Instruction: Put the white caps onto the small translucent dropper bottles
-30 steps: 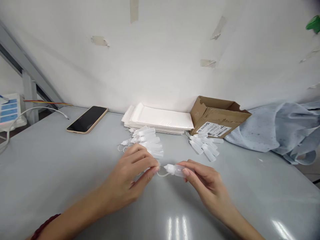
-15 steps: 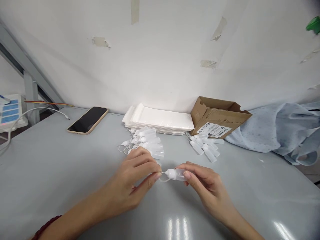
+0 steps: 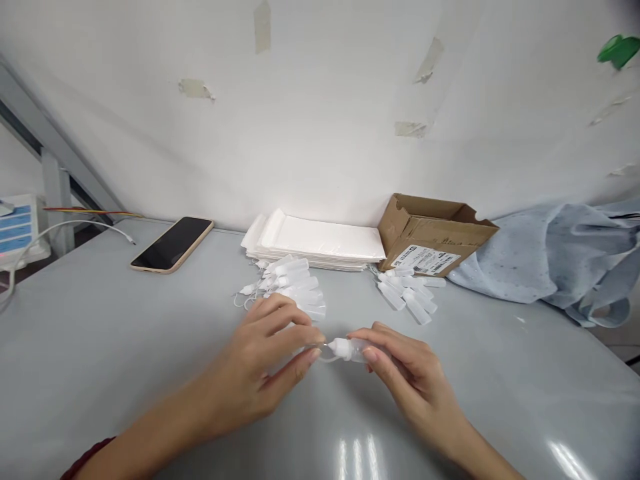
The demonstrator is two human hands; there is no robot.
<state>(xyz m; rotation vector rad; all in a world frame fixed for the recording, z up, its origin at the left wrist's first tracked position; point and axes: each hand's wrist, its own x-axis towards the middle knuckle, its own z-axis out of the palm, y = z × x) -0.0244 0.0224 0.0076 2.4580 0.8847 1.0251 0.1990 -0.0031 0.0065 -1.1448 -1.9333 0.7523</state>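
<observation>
My right hand (image 3: 403, 373) pinches a small translucent squeeze bottle (image 3: 350, 349) that lies sideways just above the grey table (image 3: 100, 333), its white needle tip pointing left. My left hand (image 3: 265, 360) is closed in a pinch at that tip, holding a small clear cap on a thin loop. Just behind my left hand lies a pile of the same bottles (image 3: 295, 283). A second, smaller pile of bottles (image 3: 407, 293) lies behind my right hand.
A stack of white padded envelopes (image 3: 315, 243) lies against the wall, with a brown cardboard box (image 3: 435, 233) on its right. A phone (image 3: 173, 244) rests at the back left near a white cable (image 3: 65, 227). Pale blue cloth (image 3: 555, 260) covers the right side.
Both hands and the bottle have dropped a little toward the table and moved closer together; the cap is nearer to the needle tip. The view has shifted slightly.
</observation>
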